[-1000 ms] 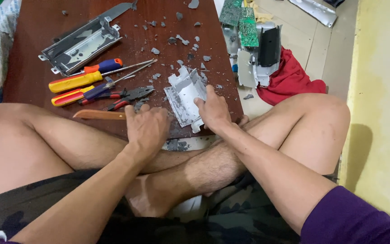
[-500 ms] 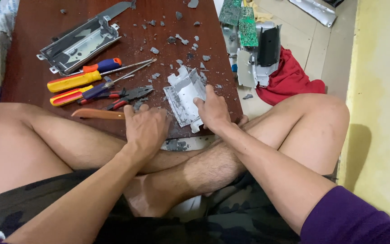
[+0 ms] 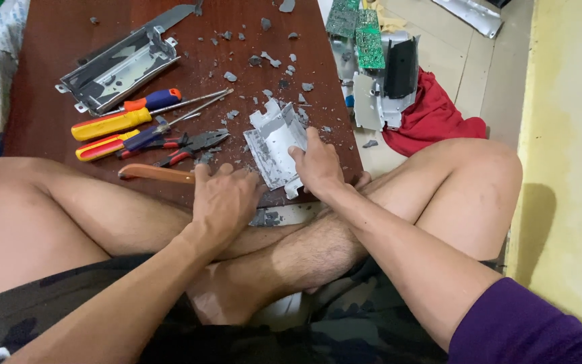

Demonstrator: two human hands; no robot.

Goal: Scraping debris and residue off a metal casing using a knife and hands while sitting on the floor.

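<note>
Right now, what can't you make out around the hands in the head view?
- Working end of the orange-handled tool: hidden under the left hand.
- Near edge of the grey casing piece: covered by the right hand.
- Green circuit boards: cut off by the top edge.

No packages, labels, signs or screens show anywhere in view, neither on the table nor on the floor beside it.
</note>
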